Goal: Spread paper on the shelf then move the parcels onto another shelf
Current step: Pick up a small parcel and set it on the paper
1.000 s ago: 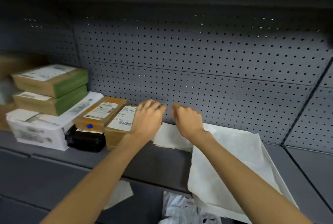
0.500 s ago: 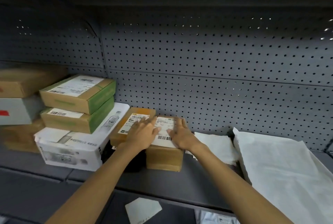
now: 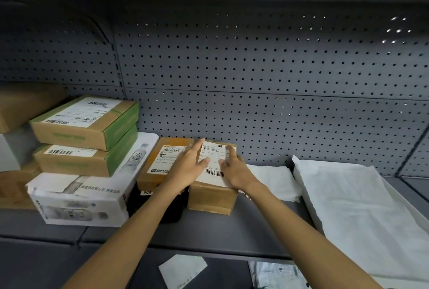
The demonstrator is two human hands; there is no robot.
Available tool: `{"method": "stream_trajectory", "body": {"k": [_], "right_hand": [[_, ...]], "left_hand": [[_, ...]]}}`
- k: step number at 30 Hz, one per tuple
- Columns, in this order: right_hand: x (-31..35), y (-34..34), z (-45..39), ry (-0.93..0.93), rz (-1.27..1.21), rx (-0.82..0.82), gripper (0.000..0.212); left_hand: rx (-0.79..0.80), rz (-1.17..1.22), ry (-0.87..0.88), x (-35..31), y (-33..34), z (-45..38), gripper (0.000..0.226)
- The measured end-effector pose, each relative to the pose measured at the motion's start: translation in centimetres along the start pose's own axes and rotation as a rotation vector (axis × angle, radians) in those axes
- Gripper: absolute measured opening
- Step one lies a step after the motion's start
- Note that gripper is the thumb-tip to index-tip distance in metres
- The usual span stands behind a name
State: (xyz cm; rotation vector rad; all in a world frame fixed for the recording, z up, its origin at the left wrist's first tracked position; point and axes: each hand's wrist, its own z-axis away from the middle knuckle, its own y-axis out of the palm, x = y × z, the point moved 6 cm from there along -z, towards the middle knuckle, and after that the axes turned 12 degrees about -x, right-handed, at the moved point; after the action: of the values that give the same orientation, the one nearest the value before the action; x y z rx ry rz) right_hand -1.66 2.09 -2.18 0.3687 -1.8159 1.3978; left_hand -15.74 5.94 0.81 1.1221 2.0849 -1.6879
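Observation:
A small brown parcel point(image 3: 210, 198) with a white shipping label stands on the grey shelf point(image 3: 232, 230). My left hand point(image 3: 185, 168) lies flat on its top left side, fingers straight. My right hand point(image 3: 234, 168) rests on its top right edge, fingers extended. Beside it on the left is a second brown parcel point(image 3: 157, 163), lying on a black parcel point(image 3: 171, 209). White paper point(image 3: 362, 207) is spread on the shelf at the right. A smaller folded white paper point(image 3: 274, 179) lies between it and the parcel.
A stack at the left holds two green-edged brown boxes point(image 3: 86, 126) on a white carton point(image 3: 79, 198). Further brown boxes point(image 3: 23, 103) sit at the far left. The perforated back panel point(image 3: 255, 79) closes the shelf. Below, a paper scrap point(image 3: 183, 267) and a plastic bag point(image 3: 276, 274) lie.
Both hands left the folded paper and moved left onto the small brown parcel's top. The view shifted left, showing more of the stacked boxes.

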Motion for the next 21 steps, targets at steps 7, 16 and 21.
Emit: {"method": "stream_trajectory", "body": {"k": [7,16,21], "right_hand": [[1.5,-4.2,0.8,-0.034,-0.148,-0.175,0.058],[2.2,-9.3,2.7,-0.219,-0.287,-0.567,0.05],[1.2,-9.5,3.9,-0.239,-0.393,-0.65,0.054]], "left_hand": [[-0.181,0.331,0.109,-3.6,-1.5,-0.5,0.052],[-0.399,0.78,0.084,-6.4,-3.1,0.2,0.053],[-0.272,0.725,0.027,-6.0,-2.6,0.1,0.07]]}}
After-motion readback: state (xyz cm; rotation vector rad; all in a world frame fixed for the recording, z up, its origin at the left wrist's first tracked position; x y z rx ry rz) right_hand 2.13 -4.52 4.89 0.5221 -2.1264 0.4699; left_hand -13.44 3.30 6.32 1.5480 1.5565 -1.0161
